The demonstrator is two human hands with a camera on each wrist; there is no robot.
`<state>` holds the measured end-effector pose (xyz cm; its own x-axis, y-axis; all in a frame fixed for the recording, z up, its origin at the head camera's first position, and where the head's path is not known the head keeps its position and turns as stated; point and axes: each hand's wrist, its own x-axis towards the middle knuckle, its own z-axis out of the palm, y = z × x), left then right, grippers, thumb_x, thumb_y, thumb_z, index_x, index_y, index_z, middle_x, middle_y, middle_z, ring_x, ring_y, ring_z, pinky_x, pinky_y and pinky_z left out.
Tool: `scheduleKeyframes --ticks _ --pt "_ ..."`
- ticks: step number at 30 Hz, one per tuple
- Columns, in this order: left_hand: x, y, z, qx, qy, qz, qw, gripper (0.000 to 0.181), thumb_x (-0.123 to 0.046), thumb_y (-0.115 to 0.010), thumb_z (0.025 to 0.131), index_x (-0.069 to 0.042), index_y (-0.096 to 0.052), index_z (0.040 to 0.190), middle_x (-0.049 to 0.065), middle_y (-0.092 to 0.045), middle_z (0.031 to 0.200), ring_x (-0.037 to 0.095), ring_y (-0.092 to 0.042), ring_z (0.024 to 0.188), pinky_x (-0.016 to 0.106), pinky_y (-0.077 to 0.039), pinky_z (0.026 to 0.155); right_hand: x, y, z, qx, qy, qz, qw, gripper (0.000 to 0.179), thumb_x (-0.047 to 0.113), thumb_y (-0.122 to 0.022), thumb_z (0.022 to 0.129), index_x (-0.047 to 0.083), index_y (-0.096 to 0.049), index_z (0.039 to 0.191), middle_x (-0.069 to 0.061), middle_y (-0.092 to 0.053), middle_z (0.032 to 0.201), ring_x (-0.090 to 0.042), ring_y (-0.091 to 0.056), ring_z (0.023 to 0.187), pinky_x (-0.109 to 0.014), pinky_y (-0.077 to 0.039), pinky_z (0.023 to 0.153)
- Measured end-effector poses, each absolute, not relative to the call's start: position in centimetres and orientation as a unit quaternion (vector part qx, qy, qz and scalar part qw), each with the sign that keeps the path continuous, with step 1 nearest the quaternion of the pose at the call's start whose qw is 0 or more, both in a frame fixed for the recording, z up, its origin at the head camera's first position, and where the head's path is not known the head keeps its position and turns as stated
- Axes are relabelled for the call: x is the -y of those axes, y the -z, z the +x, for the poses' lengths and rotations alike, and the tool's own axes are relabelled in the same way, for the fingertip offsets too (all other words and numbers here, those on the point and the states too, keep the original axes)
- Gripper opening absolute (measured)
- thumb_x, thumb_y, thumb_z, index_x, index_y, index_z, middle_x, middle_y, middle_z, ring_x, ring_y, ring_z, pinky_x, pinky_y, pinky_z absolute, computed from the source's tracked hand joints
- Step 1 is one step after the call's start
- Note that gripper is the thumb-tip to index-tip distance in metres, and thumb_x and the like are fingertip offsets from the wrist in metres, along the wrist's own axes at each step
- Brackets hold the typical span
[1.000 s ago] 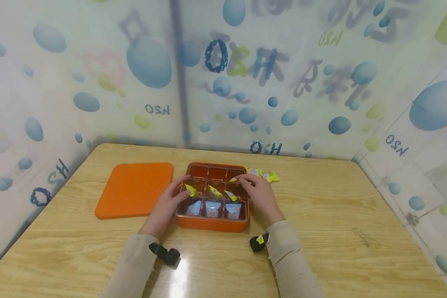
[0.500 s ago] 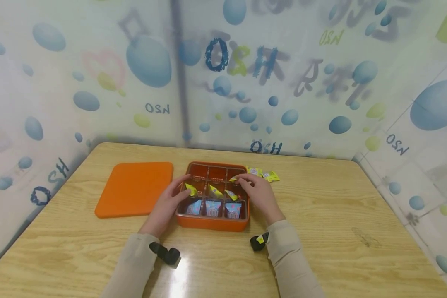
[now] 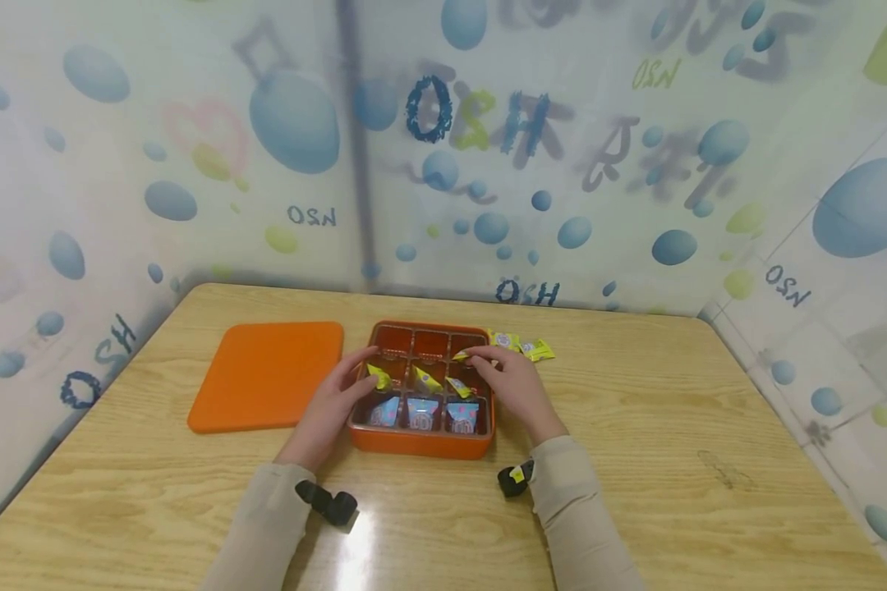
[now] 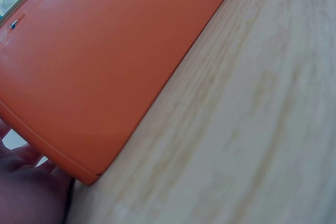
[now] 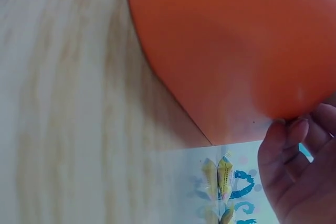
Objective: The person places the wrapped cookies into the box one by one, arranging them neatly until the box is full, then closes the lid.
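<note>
In the head view, an orange box (image 3: 423,444) with a clear divided tray stands mid-table. My left hand (image 3: 330,408) grips its left side, thumb over the rim beside a yellow-wrapped candy (image 3: 379,377). Between the thumb and fingers of my right hand (image 3: 516,384) is a yellow candy (image 3: 460,356), held over the box's right side. More yellow candies (image 3: 427,381) fill the middle row, and blue-wrapped candies (image 3: 422,415) lie in the front row. Both wrist views show mostly the box's outer wall (image 4: 105,66); the held candy is hidden there.
Flat on the table, left of the box, lies an orange lid (image 3: 269,377). Two yellow-wrapped candies (image 3: 537,350) rest behind the right hand, by the box's back right corner. A patterned wall (image 3: 429,205) rises along the table's far edge.
</note>
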<state>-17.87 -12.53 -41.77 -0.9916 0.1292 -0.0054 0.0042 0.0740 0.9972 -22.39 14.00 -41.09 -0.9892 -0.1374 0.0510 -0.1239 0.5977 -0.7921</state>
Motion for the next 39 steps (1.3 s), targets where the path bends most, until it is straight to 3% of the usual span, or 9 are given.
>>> scheduleKeyframes --ticks 9,23,30,39 --pt "12.9 43.8 -18.9 -0.741 -0.67 0.04 0.038 0.047 -0.036 -0.055 0.087 -0.03 -0.041 0.132 -0.01 -0.026 0.142 0.022 -0.016 0.133 0.049 -0.016 0.104 -14.0 41.1 -22.6 -0.901 0.427 -0.079 -0.001 0.022 0.037 -0.05 0.09 0.031 -0.063 0.106 0.011 -0.059 0.105 -0.015 -0.052 0.095 -0.036 -0.045 0.082" --pt "12.9 43.8 -18.9 -0.743 -0.667 0.034 0.04 0.048 -0.039 -0.055 0.086 -0.032 -0.041 0.131 -0.012 -0.027 0.141 0.021 -0.017 0.133 0.05 -0.017 0.104 -13.9 40.9 -22.4 -0.898 0.433 -0.08 0.001 0.021 0.036 -0.05 0.09 0.031 -0.063 0.106 0.01 -0.059 0.107 -0.015 -0.051 0.095 -0.036 -0.045 0.082" --pt "12.9 43.9 -18.9 -0.742 -0.669 0.033 0.041 0.048 -0.041 -0.055 0.085 -0.033 -0.042 0.131 -0.013 -0.027 0.141 0.02 -0.016 0.133 0.05 -0.017 0.104 -13.9 40.8 -22.3 -0.901 0.427 -0.077 0.006 0.023 0.037 -0.05 0.09 0.031 -0.062 0.108 0.01 -0.058 0.111 -0.015 -0.05 0.102 -0.039 -0.043 0.087" --pt "12.8 42.7 -18.5 -0.735 -0.676 0.036 0.05 0.047 -0.032 -0.054 0.089 -0.028 -0.04 0.133 -0.008 -0.025 0.143 0.022 -0.015 0.133 0.049 -0.016 0.104 -13.8 40.6 -22.2 -0.908 0.408 -0.088 0.004 0.027 0.036 -0.05 0.09 0.03 -0.059 0.115 0.007 -0.054 0.119 -0.016 -0.049 0.107 -0.041 -0.041 0.09"
